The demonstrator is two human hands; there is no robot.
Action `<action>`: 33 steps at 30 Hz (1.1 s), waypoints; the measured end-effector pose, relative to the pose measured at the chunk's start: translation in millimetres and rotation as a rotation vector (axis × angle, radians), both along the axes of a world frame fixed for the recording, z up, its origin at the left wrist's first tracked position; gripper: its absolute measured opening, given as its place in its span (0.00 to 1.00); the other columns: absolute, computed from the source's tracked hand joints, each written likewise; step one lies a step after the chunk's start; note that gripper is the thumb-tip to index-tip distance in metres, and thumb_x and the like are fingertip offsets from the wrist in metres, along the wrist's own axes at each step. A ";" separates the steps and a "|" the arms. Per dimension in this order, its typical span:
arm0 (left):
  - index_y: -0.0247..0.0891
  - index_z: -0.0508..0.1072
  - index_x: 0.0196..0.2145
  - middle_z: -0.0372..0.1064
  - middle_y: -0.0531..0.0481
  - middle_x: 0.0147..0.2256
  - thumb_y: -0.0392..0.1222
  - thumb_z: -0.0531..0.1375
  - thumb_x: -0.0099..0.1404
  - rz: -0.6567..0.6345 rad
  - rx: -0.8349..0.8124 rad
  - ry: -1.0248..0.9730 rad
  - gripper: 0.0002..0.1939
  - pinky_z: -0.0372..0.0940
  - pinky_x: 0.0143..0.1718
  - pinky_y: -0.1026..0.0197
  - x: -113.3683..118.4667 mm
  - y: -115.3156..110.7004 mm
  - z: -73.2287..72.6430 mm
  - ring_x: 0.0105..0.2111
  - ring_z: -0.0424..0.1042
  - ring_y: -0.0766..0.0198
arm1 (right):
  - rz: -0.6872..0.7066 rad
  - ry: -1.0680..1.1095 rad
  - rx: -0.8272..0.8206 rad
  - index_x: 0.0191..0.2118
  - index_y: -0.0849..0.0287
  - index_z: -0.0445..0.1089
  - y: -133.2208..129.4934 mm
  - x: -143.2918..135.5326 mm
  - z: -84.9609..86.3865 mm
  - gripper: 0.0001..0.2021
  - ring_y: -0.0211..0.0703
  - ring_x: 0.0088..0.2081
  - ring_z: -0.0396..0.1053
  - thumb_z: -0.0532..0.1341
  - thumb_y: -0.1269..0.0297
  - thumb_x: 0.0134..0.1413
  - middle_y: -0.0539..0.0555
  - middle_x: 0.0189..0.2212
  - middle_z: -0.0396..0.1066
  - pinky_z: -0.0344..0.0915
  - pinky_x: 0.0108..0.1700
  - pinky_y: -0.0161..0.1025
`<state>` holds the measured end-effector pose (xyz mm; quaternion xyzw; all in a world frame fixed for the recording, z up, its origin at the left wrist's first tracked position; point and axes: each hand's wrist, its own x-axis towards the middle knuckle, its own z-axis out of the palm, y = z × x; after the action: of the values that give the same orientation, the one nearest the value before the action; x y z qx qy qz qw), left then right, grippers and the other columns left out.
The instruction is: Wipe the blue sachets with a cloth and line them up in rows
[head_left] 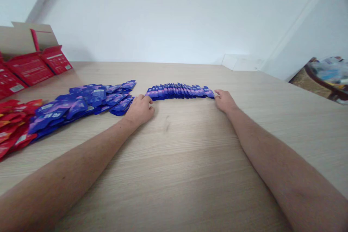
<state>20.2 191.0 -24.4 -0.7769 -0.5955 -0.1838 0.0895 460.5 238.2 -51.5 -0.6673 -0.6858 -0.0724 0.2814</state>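
A row of overlapping blue-purple packets (176,91) lies across the light wooden table (176,159), in front of me. My left hand (141,109) is at the row's left end, its fingers curled; whether it grips a packet is hidden. At the right end, my right hand (225,100) has its fingertips against the last packet, and its grip is too small to make out. A heap of loose blue packets (73,107) spreads to the left of my left hand.
Red packets (16,125) lie at the far left. Behind them stand open red boxes (32,67). A white box (241,62) sits by the wall at the back right. Beyond the table's right edge is a brown chair (312,76) with plastic bags (333,70).
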 end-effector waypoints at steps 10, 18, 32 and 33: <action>0.34 0.78 0.47 0.75 0.37 0.44 0.43 0.52 0.66 -0.053 0.006 0.055 0.19 0.65 0.54 0.49 -2.0 17.3 -9.3 0.47 0.72 0.47 | 0.032 -0.087 -0.101 0.66 0.63 0.65 8.6 6.8 -8.2 0.29 0.53 0.62 0.64 0.57 0.69 0.58 0.62 0.61 0.69 0.57 0.67 0.46; 0.34 0.77 0.51 0.74 0.37 0.49 0.42 0.53 0.66 -0.095 -0.007 0.088 0.21 0.63 0.58 0.51 -4.5 22.5 -11.3 0.51 0.71 0.49 | -0.008 -0.104 -0.206 0.65 0.57 0.66 29.3 12.3 -16.9 0.25 0.54 0.62 0.66 0.55 0.61 0.64 0.62 0.62 0.68 0.60 0.64 0.50; 0.36 0.77 0.52 0.74 0.40 0.51 0.40 0.54 0.66 -0.216 -0.027 0.098 0.20 0.63 0.60 0.52 -0.2 22.2 -11.9 0.54 0.70 0.52 | 0.032 -0.135 -0.174 0.68 0.56 0.61 32.7 15.0 -22.3 0.28 0.55 0.61 0.66 0.54 0.63 0.63 0.61 0.64 0.66 0.62 0.63 0.51; 0.36 0.77 0.51 0.74 0.41 0.50 0.40 0.54 0.67 -0.216 -0.030 0.101 0.19 0.63 0.59 0.53 0.7 19.7 -11.8 0.53 0.70 0.53 | 0.031 -0.126 -0.149 0.68 0.58 0.60 31.1 14.9 -21.9 0.29 0.55 0.62 0.65 0.54 0.63 0.62 0.62 0.64 0.65 0.61 0.64 0.51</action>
<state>21.0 210.7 -36.2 -0.8461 -0.5056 -0.1442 0.0875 475.4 269.3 -73.4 -0.6699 -0.7158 -0.0586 0.1883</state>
